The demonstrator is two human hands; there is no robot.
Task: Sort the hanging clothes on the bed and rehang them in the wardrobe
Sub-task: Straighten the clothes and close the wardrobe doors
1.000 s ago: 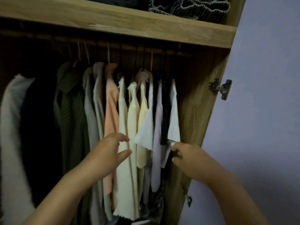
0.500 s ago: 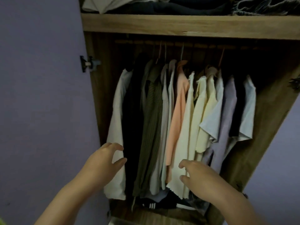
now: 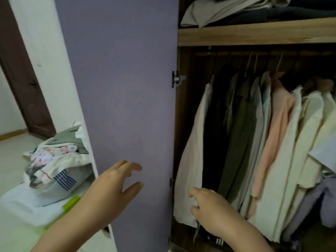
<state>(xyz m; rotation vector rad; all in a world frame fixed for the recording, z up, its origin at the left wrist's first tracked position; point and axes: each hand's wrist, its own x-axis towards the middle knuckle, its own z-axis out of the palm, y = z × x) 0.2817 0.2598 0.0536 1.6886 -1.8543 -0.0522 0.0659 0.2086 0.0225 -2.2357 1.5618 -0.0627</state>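
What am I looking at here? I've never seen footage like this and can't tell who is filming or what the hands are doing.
There is no machine: a person wears one wide-angle camera on their head, looking forward and down, so you see their own two bare hands from above.

The left hand is open, fingers spread, in front of the purple wardrobe door, which stands open. I cannot tell whether it touches the door. The right hand reaches to the lower edge of a cream shirt, the leftmost garment on the rail; its fingers seem to curl at the fabric, but the grip is not clear.

Beside it hang a black garment, an olive shirt, a peach shirt and more pale ones. Folded clothes lie on the wooden shelf above. To the left of the door sits a pile of clothes.
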